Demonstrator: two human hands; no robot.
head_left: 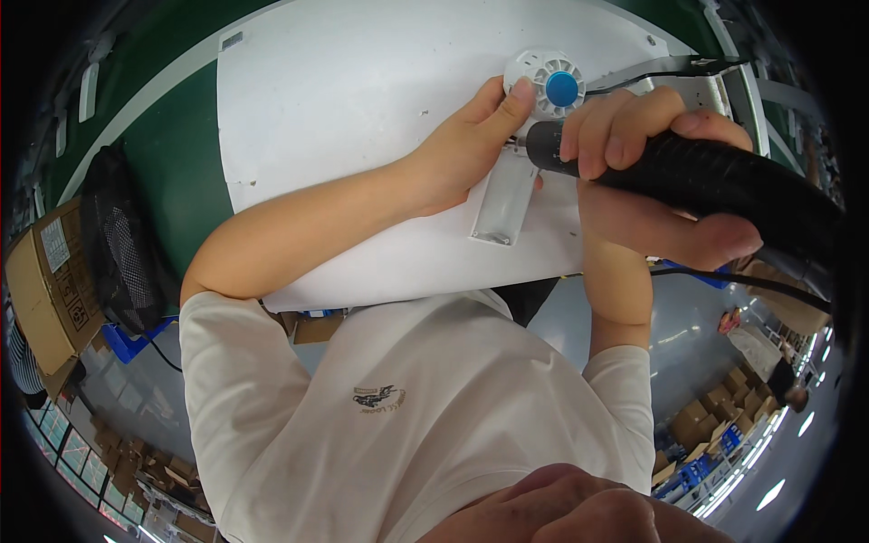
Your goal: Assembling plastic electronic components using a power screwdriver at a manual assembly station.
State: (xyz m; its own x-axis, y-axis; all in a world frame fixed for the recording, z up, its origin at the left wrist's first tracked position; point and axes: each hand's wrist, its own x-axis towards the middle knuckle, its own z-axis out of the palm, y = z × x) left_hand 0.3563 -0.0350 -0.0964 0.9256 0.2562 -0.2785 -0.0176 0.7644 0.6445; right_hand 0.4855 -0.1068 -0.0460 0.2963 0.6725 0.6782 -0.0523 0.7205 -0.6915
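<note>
**Nearest:** the person's white shirt (pixel 407 398), with both bare forearms reaching away from it over a white panel (pixel 344 90) that lies on a green worktop (pixel 172 136).

**Near edge of the panel:** a pale rectangular bracket (pixel 502 199), lying flat between the two wrists.

**Left hand** (pixel 466 145): fingers spread and pressing down, with the thumb tip on the rim of the round part.

**Right hand** (pixel 634 136): fingers wrapped tightly round a black power screwdriver (pixel 724 181). Its nose points left and meets the work just beside the left thumb. The bit itself is hidden.

**Toward the far right corner of the panel:** a white round vented part with a blue centre (pixel 557 86), touching the left thumb.

**Handling note:** the driver probably wants to stay in line with the fastener. The left hand should bear down firmly so the part cannot turn, with the thumb clear of the bit.

**Left, beyond the worktop edge:** a black mesh fan guard (pixel 122 244) and a cardboard box (pixel 45 281).
</note>
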